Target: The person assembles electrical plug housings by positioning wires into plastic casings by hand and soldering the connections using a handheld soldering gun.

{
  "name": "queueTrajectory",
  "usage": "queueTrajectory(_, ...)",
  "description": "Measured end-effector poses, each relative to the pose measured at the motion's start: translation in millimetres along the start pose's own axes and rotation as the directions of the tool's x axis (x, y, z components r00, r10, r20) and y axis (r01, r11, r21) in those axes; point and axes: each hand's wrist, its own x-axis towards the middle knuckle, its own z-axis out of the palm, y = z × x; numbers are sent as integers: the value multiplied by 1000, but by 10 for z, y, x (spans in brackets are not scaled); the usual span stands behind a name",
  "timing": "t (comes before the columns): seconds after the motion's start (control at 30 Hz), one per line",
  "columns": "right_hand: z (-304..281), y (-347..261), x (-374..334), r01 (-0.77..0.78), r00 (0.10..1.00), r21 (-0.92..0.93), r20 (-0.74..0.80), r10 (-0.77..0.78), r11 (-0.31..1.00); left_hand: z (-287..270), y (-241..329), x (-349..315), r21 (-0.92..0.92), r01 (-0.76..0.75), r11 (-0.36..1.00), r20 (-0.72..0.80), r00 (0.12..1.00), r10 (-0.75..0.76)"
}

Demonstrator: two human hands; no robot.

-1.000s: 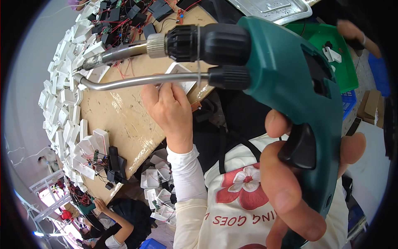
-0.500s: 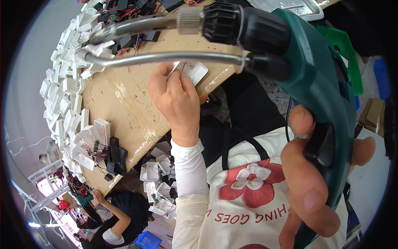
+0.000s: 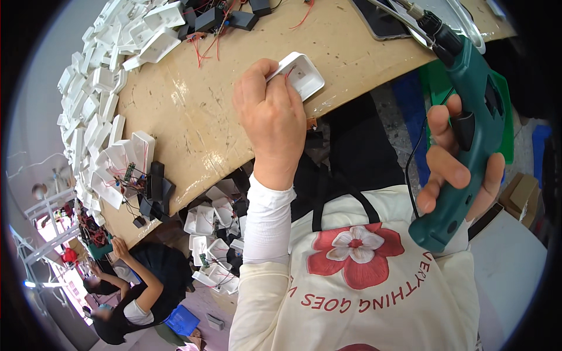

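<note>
My left hand pinches a small white plastic case by its near side, at the front edge of the table. The case is an open shell, tilted, with a thin red wire and small metal contacts inside. On the right, my right hand is wrapped around the green handle of a soldering gun, fingers beside its black trigger. Its metal tubes point up and left, over a dark phone-like slab on the table; the tip runs out of view.
White cases are heaped along the table's left side. Black boxes with red wires lie at the far side. A cluster of wired cases sits near the left edge. A green bin stands at right. Another person works at lower left.
The soldering gun has drawn back from close in front of the camera, away to the upper right. My left hand still holds the white case, now further right in view.
</note>
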Motion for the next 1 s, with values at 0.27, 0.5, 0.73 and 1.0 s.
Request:
queueTrajectory(0.27,-166,1,47,12,1000,-67,11,-12,998,17,-11,-5,-5,-8,1000,-2,1000,8)
queueTrajectory(0.5,-284,-1,65,25,1000,-104,-9,-26,994,10,-2,-16,-15,-17,1000,-4,1000,17)
queueTrajectory(0.73,-353,60,130,86,968,-382,-186,-168,920,-79,-29,-15,-83,-61,995,16,998,62)
queueTrajectory(1.0,-191,304,486,-157,938,-966,-210,-277,204,-174,-42,-79,-115,-175,978,-63,984,168)
